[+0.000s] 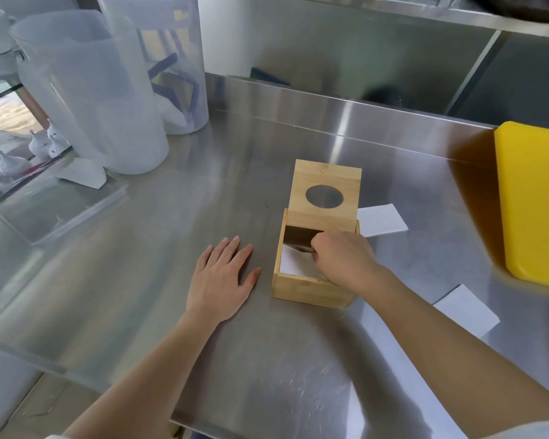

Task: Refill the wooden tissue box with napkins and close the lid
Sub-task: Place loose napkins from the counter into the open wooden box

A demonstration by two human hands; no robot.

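A wooden tissue box [309,289] stands in the middle of the steel counter. Its lid [325,182], with an oval hole, is tipped up at the back. White napkins [290,264] lie inside the box. My right hand [343,256] reaches into the box from the right with its fingers curled down onto the napkins. Whether it grips one is hidden. My left hand [222,278] lies flat on the counter, fingers spread, just left of the box and apart from it. A loose napkin [382,219] lies behind the box on the right, another napkin [466,310] to the near right.
Two tall translucent plastic containers [99,99] stand at the back left, with a clear acrylic sheet [61,207] in front of them. A yellow cutting board [534,201] lies at the right edge. The steel counter [203,185] has a raised back rim.
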